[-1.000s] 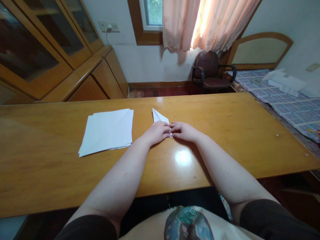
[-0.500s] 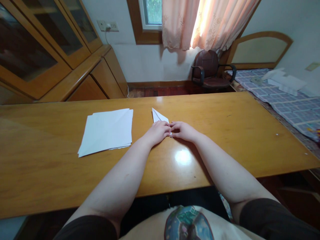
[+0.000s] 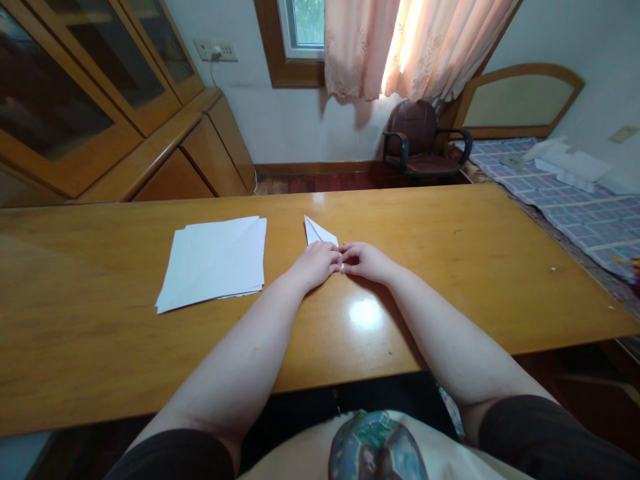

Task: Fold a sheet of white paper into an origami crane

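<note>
From where I stand, the folded paper (image 3: pixel 318 233) lies near the middle of the wooden table (image 3: pixel 440 300), a long sharp point aimed away from the person and its near part mostly hidden by fingers. The left hand (image 3: pixel 319 261) is curled over it, gripping that near part. The right hand (image 3: pixel 369 262) comes in from the other side, thumb and fingertips bent together and grasping the edge at the near end, right up against the left fingertips. Just how the crease runs under them I can't tell.

To the left, apart from the hands, sits a loose stack of white sheets (image 3: pixel 215 263), its edges not quite lined up. Beyond the table a brown chair (image 3: pixel 414 137) stands below the pink curtain (image 3: pixel 360 50), beside a bed (image 3: pixel 560 183) with a checked cover.
</note>
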`<state>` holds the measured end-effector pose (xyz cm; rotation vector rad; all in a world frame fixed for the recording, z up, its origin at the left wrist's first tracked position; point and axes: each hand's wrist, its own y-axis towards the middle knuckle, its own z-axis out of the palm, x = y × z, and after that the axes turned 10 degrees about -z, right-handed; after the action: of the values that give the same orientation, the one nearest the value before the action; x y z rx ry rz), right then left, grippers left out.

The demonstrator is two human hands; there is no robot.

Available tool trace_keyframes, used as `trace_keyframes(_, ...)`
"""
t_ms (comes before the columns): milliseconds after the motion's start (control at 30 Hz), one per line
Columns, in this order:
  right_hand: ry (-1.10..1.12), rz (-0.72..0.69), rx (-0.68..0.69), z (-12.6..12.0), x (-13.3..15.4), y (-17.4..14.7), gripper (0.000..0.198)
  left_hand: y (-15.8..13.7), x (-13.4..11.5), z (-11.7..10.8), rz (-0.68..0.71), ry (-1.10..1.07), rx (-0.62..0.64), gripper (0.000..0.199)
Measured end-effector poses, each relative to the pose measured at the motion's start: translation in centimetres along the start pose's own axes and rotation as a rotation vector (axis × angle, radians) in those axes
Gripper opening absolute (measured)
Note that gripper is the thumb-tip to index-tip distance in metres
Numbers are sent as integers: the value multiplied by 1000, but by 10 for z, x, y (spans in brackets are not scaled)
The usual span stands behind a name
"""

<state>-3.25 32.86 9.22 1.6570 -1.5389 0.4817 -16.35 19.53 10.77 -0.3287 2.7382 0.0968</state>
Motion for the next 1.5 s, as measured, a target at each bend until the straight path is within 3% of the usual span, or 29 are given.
trace_keyframes(567,-35,34,-12,2,0,0,14,0,0,0,-50,-49,3,14)
trace_keyframes(1067,-14,-4,49,-2,-2,0,22,-4,3,-1,1,-57,2,11)
trace_keyframes(1300,-28,44,45,-5,6,0,48,-6,8,6,-101,-151,-74,35)
trace_keyframes(1500,-70,122,20,-5,10,0,60,-5,9,9,-125,-174,-85,44)
